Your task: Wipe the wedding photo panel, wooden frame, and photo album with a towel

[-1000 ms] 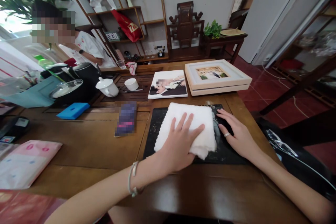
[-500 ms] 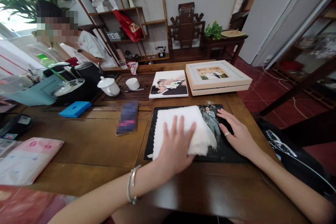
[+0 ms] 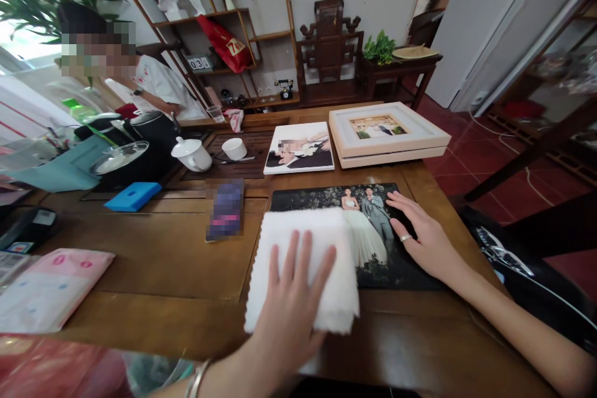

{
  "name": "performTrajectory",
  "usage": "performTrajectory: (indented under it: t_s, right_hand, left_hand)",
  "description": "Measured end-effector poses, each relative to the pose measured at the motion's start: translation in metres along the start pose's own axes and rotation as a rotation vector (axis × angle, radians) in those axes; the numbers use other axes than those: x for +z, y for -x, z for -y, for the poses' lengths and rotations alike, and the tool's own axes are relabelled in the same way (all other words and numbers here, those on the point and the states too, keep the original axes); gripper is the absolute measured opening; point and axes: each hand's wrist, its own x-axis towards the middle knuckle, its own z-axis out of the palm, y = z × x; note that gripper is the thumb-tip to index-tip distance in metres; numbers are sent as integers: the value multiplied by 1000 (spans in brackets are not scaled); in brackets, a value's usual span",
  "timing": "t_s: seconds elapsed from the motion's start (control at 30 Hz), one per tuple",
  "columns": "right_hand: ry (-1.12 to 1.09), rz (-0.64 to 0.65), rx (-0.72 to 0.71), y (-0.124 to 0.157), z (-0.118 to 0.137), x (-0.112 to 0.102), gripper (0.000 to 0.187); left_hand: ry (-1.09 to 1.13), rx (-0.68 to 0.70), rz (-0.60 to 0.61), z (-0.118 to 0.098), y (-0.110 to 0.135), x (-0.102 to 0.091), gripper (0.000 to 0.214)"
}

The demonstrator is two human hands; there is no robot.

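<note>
Wooden table point(image 3: 177, 261) bears cloth point(image 3: 342, 289) (white) under left hand point(image 3: 288, 306).

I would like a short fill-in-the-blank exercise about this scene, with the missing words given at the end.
1. The colour of the cloth under the left hand is ____.
2. The cloth covers the lower ____ corner of the dark photo.
3. The number of people shown in the dark photo is ____.
4. The right hand is at the ____ end of the dark photo.

Missing words: white; left; two; right.
</note>
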Motion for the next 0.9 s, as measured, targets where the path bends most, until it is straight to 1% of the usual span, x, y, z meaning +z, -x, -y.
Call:
performTrajectory:
  t_s: [0.07, 0.1, 0.13, 0.2, 0.27, 0.33, 0.4, 0.47, 0.53, 0.6, 0.67, 0.73, 0.83, 0.9]
  right_hand:
    - [-3, -5, 2, 0, 0, 0, 34]
    - [-5, -6, 4, 0, 0, 0, 34]
    - [-7, -6, 6, 0, 0, 0, 34]
    - [-11, -7, 12, 0, 0, 0, 33]
    - [-15, -9, 13, 0, 1, 0, 33]
    - [-17, -11, 11, 0, 1, 0, 33]
    - [-17, -11, 5, 0, 1, -1, 32]
    - [-15, -11, 4, 0, 0, -1, 32]
    - [-14, -9, 6, 0, 0, -1, 33]
    - [-12, -7, 9, 0, 0, -1, 33]
    - [-14, -5, 7, 0, 0, 0, 33]
    - [-19, -6, 5, 0, 0, 0, 33]
    - [-28, -20, 2, 0, 0, 1, 32]
    - [-27, -35, 1, 0, -1, 2, 32]
  left_hand:
    - [17, 73, -8, -15, 17, 3, 119]
    - [25, 96, -8, -20, 22, 4, 121]
    - [37, 110, -3, -21, 24, 3, 121]
    - [67, 105, 23, -15, 17, -1, 119]
    - [95, 80, 54, 1, 0, -8, 112]
    - [105, 40, 73, 24, -23, -13, 101]
    - [109, 21, 51, 49, -47, -15, 89]
    - [108, 19, -5, 71, -68, -14, 79]
    - [105, 8, -49, 87, -82, -10, 72]
    - [102, -9, -62, 92, -87, -7, 69]
    - [94, -14, -62, 86, -81, -5, 70]
    - [89, -4, -56, 71, -70, -6, 76]
    - [107, 56, -22, 40, -53, -10, 88]
    - [127, 135, -7, 15, -46, -11, 93]
